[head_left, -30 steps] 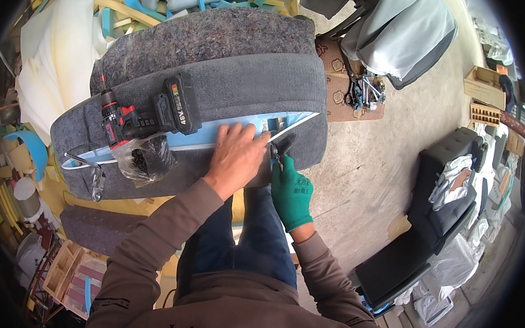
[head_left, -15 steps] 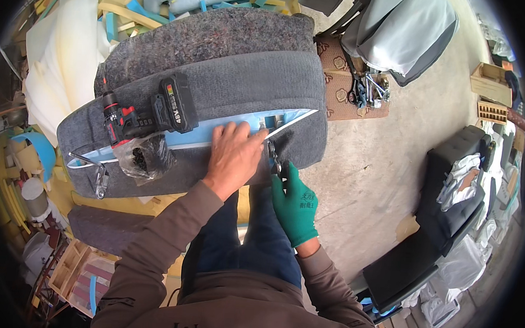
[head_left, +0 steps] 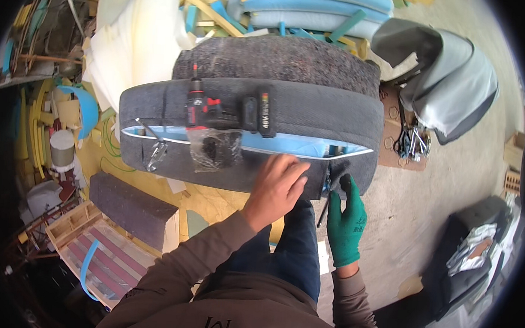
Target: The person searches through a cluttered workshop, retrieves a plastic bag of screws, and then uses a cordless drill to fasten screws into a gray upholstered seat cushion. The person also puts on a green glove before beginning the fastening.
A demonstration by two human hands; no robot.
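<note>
A dark grey fabric cushion (head_left: 255, 94) lies across in front of me, with a long slit showing light blue lining (head_left: 288, 143). My bare left hand (head_left: 278, 186) is over its near edge, fingers slightly bent and apart, holding nothing visible. By the right end of the slit is my right hand (head_left: 347, 220) in a green glove with dark fingertips. Its thumb and forefinger stand apart next to a blurred metal fitting (head_left: 335, 179) with a thin dark rod (head_left: 323, 214) pointing down. A similar metal bracket (head_left: 157, 153) sits at the slit's left end.
On the cushion lie a red-and-black cordless drill (head_left: 200, 103) and a clear bag of dark screws (head_left: 214, 151). Scissors and metal parts (head_left: 413, 143) rest on a brown mat at right. Foam scraps (head_left: 215, 8) lie behind; a wooden frame (head_left: 98, 244) is at lower left.
The view has swung, so the cushion appears further right. My left hand has come off the slit toward the near edge. My right hand's fingers have spread beside the metal fitting.
</note>
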